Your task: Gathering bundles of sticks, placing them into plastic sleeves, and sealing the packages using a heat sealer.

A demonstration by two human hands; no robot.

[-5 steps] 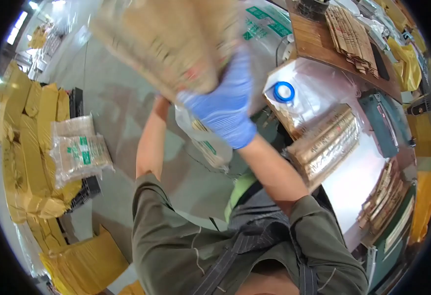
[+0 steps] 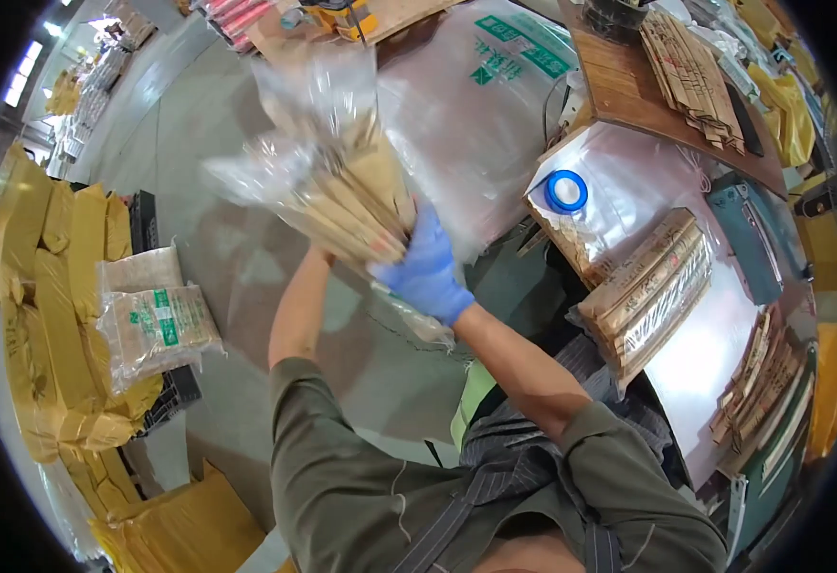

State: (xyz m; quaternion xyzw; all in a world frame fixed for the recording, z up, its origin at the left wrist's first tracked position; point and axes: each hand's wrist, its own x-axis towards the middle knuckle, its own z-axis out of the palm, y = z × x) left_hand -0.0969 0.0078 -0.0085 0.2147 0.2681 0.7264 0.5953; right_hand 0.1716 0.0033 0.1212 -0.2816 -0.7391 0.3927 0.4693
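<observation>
A clear plastic bag filled with brown paper bags [image 2: 351, 196] is held up in front of me, tilted, its loose clear film flaring at the far end. My right hand [image 2: 425, 272], in a blue glove, grips its near right end, thumb and fingers spread around the edge. Behind its left side goes my left hand [image 2: 319, 256]; only the bare wrist and a bit of the hand show, and the fingers are hidden by the pack. Another clear bag [image 2: 418, 320] hangs just below the right glove, partly covered.
On the right table [image 2: 671, 368] lie a wrapped pack of brown bags [image 2: 643, 286], a blue tape roll [image 2: 565, 192] and loose paper bags [image 2: 757, 392]. Large clear film [image 2: 476, 124] lies ahead. Yellow-wrapped bundles [image 2: 51, 325] and a packed bag [image 2: 158, 320] stand left.
The pack has dropped lower and turned, so its clear film end now shows at the far side. Both hands have come down and nearer with it.
</observation>
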